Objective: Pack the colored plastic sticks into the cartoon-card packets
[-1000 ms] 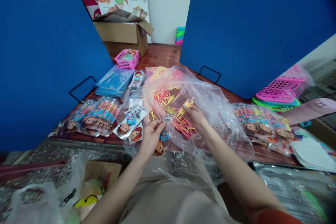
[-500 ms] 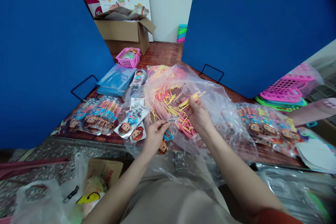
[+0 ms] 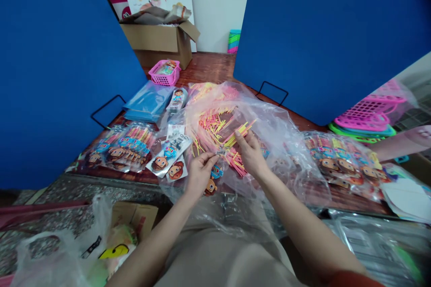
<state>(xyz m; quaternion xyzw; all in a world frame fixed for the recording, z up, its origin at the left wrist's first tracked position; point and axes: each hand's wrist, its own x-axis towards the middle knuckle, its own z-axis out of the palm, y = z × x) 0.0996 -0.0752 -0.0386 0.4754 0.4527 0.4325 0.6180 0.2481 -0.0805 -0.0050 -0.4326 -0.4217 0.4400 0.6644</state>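
Note:
My left hand (image 3: pixel 199 171) pinches the top edge of a small clear packet (image 3: pixel 212 183) printed with a cartoon face, which hangs below the fingers. In my right hand (image 3: pixel 251 154) is a bunch of thin pink and yellow sticks (image 3: pixel 232 139), fingers closed round it, the near ends pointing toward the packet's top. Under both hands a large clear plastic bag (image 3: pixel 269 116) lies spread out, with many loose pink and yellow sticks (image 3: pixel 210 123) in it. Just left of my left hand are flat printed packets (image 3: pixel 168 154) with cartoon faces.
Filled stick packets (image 3: pixel 129 148) lie in a pile at the left, and more filled packets (image 3: pixel 333 157) at the right. Blue panels (image 3: pixel 323 31) flank the table. A pink basket (image 3: pixel 164 72) stands near an open cardboard box (image 3: pixel 158 40). Another person's arm (image 3: pixel 400 143) reaches in at right.
My right hand has moved left and slightly down, bringing the bunch of sticks closer to the packet in my left hand. The left hand has hardly moved.

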